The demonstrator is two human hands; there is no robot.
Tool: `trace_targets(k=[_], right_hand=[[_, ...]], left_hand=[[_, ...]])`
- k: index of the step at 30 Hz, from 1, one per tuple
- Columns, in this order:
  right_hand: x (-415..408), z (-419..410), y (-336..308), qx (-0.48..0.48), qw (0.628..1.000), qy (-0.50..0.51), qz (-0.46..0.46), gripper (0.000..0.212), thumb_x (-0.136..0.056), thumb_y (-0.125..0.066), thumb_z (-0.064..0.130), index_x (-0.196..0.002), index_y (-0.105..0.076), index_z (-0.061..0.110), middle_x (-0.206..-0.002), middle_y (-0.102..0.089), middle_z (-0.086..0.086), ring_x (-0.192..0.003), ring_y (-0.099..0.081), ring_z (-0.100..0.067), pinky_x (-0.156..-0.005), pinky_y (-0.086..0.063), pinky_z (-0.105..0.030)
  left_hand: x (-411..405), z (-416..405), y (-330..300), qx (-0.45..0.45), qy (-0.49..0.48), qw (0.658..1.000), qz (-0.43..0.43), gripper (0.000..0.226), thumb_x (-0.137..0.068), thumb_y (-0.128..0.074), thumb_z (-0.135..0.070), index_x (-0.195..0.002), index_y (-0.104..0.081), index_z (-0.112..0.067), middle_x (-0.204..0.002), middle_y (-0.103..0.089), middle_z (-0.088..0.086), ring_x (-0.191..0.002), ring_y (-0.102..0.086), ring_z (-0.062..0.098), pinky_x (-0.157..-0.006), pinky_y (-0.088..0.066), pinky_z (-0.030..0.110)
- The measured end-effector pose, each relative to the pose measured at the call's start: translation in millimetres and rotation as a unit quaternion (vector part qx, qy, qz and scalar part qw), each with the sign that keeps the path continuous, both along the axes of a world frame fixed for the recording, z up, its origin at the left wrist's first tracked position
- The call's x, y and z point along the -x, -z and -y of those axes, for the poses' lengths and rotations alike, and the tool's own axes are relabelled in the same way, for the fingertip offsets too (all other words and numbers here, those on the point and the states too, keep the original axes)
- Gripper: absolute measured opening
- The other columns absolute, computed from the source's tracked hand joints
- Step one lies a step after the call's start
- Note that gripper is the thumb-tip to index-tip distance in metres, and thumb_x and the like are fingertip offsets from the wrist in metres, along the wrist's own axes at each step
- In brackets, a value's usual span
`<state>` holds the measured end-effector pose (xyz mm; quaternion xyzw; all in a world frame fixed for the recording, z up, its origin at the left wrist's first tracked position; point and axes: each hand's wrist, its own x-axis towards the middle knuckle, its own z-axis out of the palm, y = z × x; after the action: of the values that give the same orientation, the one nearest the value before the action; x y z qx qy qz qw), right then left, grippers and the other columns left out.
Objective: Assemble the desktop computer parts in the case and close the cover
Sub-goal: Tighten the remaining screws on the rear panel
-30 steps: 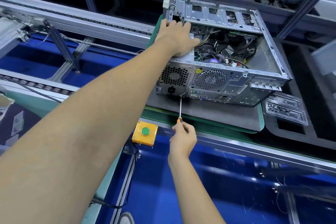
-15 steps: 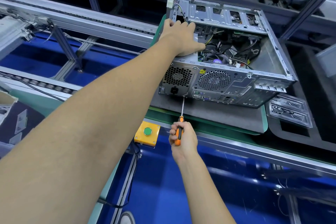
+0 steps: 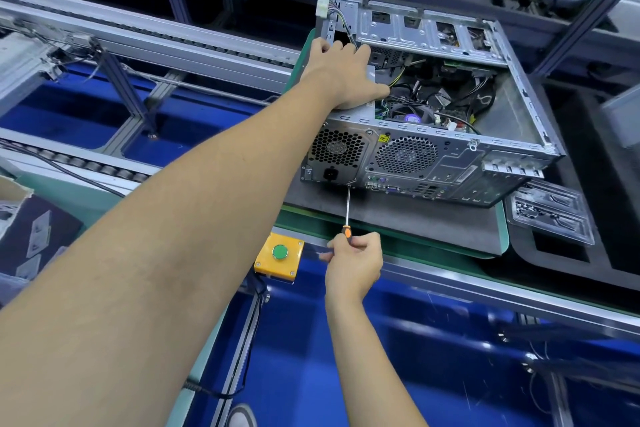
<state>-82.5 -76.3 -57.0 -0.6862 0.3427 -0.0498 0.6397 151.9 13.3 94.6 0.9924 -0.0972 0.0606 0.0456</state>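
Computer case (image 3: 450,163): one, cover off, lying on a grey mat (image 3: 398,218) on the conveyor desk (image 3: 450,274).
Left hand (image 3: 343,76) lies flat on its top corner; right hand (image 3: 353,260) grips one screwdriver (image 3: 347,211), tip apparently at the rear panel. One yellow button box (image 3: 278,255), one clear tray (image 3: 550,215).

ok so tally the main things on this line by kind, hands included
bare hands: 2, left and right
open silver metal computer case: 1
orange-handled screwdriver: 1
yellow box with green push button: 1
clear plastic parts tray: 1
grey mat under the case: 1
total: 7
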Motion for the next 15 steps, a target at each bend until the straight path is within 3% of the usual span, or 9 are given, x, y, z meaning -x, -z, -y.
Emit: trace_targets(k=[2, 4, 6, 8, 12, 15], right_hand=[[-4, 2, -2, -0.150, 0.989, -0.010, -0.008, 0.022, -0.093, -0.060, 0.001, -0.078, -0.045, 0.008, -0.064, -0.065, -0.005, -0.046, -0.065, -0.018, -0.039, -0.037, -0.022], [-7, 5, -7, -0.355, 0.934, 0.000, -0.043, 0.020, -0.092, -0.057, -0.002, -0.081, -0.046, 0.010, -0.064, -0.055, -0.006, -0.044, -0.056, -0.015, -0.036, -0.034, -0.019], [-7, 10, -10, -0.454, 0.887, 0.006, -0.087, 0.009, -0.094, -0.055, 0.005, -0.087, -0.053, 0.009, -0.061, -0.053, -0.004, -0.044, -0.052, -0.013, -0.036, -0.037, -0.018], [-6, 12, -9, -0.454, 0.884, -0.006, -0.109, 0.011, -0.096, -0.054, 0.013, -0.088, -0.060, 0.007, -0.061, -0.058, -0.002, -0.046, -0.053, -0.013, -0.038, -0.041, -0.018], [-7, 5, -8, -0.295, 0.949, -0.010, -0.111, 0.011, -0.086, -0.058, 0.012, -0.091, -0.068, 0.009, -0.070, -0.066, -0.002, -0.041, -0.042, -0.012, -0.039, -0.030, -0.020], [-6, -2, -5, -0.209, 0.976, 0.011, -0.066, 0.015, -0.084, -0.062, 0.003, -0.097, -0.056, 0.006, -0.068, -0.060, -0.004, -0.042, -0.040, -0.013, -0.038, -0.029, -0.022]], left_hand=[[-1, 0, 0, 0.003, -0.001, 1.000, 0.001, 0.056, -0.081, -0.034, -0.073, -0.104, -0.039, -0.023, -0.105, -0.049, 0.002, -0.113, -0.048, 0.027, -0.104, -0.022, 0.048], [-1, -1, 0, 0.008, 0.000, 1.000, 0.000, 0.056, -0.080, -0.035, -0.074, -0.104, -0.040, -0.023, -0.104, -0.048, 0.001, -0.112, -0.049, 0.026, -0.105, -0.022, 0.048], [-1, -1, 0, 0.008, 0.000, 1.000, 0.002, 0.056, -0.080, -0.035, -0.074, -0.104, -0.040, -0.023, -0.103, -0.048, 0.001, -0.112, -0.049, 0.026, -0.105, -0.022, 0.048], [0, 0, 0, 0.007, 0.000, 1.000, 0.002, 0.056, -0.080, -0.035, -0.074, -0.104, -0.040, -0.024, -0.103, -0.048, 0.000, -0.113, -0.049, 0.026, -0.105, -0.023, 0.048], [0, 0, -1, 0.005, 0.000, 1.000, 0.010, 0.056, -0.081, -0.035, -0.073, -0.104, -0.039, -0.023, -0.112, -0.055, 0.004, -0.115, -0.049, 0.027, -0.105, -0.023, 0.048], [0, 0, 0, 0.000, 0.001, 1.000, 0.015, 0.055, -0.082, -0.035, -0.073, -0.104, -0.039, -0.023, -0.117, -0.057, 0.006, -0.117, -0.049, 0.027, -0.106, -0.023, 0.049]])
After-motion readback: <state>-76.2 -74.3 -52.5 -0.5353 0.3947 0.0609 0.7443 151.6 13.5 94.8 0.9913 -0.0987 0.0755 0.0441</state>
